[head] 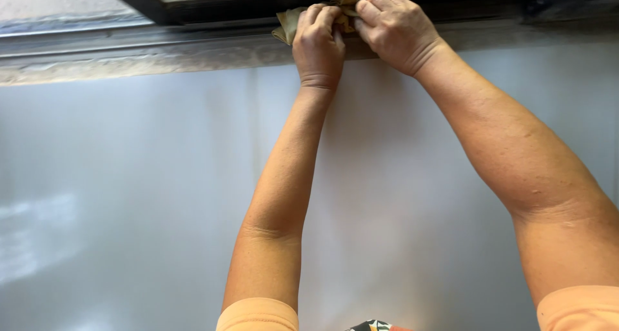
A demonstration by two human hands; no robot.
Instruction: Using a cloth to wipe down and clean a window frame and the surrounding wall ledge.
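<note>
1. A crumpled tan cloth (288, 22) is pressed into the dark channel of a window frame (213, 8) at the top of the view. One loose corner hangs out to the left; the rest is bunched under two hands.
2. The person's left hand (318, 44) is curled shut over the cloth, knuckles facing the viewer and fingertips hooked over its upper edge.
3. The right hand (395, 29) sits just beside it, touching or nearly touching, its fingers also closed on the cloth where a fold peeks out above the knuckles.
4. Both bare arms reach straight up from peach-coloured short sleeves (258, 315) at the bottom edge.
5. Below the frame runs a pale, dusty-looking ledge (129, 53), and under that a smooth grey-white wall (129, 195) with soft reflections.
6. Judging by the grip, the step in hand looks like wiping the frame's track with the cloth. The next stroke would call for firm downward pressure while sliding sideways along the channel, keeping the cloth bunched so it does not slip free.
</note>
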